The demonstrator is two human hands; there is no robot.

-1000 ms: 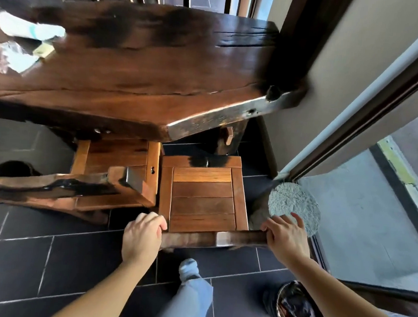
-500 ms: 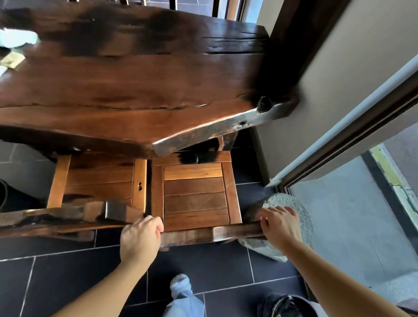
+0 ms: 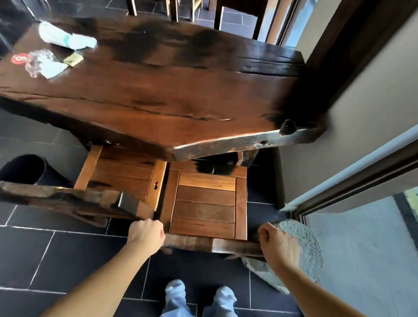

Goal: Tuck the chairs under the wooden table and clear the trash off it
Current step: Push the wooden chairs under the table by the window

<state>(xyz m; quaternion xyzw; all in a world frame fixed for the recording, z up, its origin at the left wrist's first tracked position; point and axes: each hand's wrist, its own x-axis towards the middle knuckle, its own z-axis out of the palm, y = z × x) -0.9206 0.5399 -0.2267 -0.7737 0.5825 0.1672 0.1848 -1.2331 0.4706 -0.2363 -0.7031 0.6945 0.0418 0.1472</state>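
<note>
A dark wooden table point(image 3: 172, 101) fills the upper middle of the view. A slatted wooden chair point(image 3: 205, 207) stands in front of me with the far part of its seat under the table edge. My left hand point(image 3: 146, 233) and my right hand point(image 3: 278, 245) both grip its top back rail. A second chair point(image 3: 125, 174) sits beside it on the left, partly under the table. Trash lies at the table's far left: a white plastic bottle point(image 3: 65, 38), crumpled clear wrapping with a red label point(image 3: 37, 63) and a small yellow piece point(image 3: 73, 58).
A round grey stone slab point(image 3: 306, 242) leans by my right hand, next to the door frame and wall on the right. A dark bin point(image 3: 26, 168) stands on the tiled floor at the left. More chairs stand beyond the table's far edge.
The chair has slid further under the table with both hands on its back rail. My view has lifted, so the trash at the table's far left shows again.
</note>
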